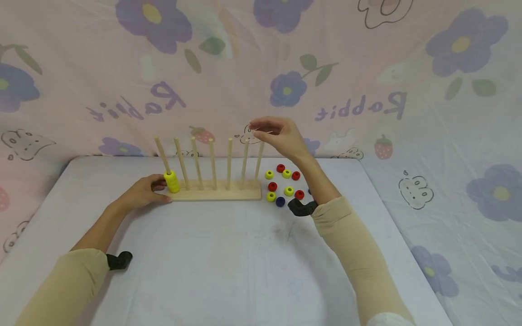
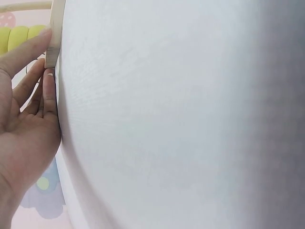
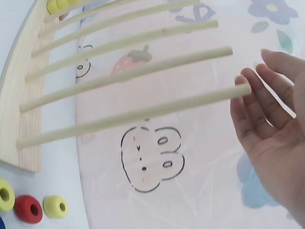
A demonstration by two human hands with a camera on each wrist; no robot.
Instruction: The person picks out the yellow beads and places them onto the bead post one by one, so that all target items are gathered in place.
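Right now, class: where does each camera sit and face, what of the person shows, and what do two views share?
Head: worn on the head, facing forward and down at the rack; left hand, right hand and sleeves show.
Left wrist: worn there, facing white tabletop and the rack's end; left hand shows.
Right wrist: worn there, looking past the pegs to printed cloth; right hand shows.
Shared by head and right wrist: rack, pegs, yellow stack, loose beads and cloth.

Seven rods (image 1: 213, 163), one wooden base (image 1: 216, 196), four loose yellow beads (image 1: 288, 193), four red beads (image 1: 299, 196), two blue beads (image 1: 280, 203), one yellow stack (image 1: 171, 182)
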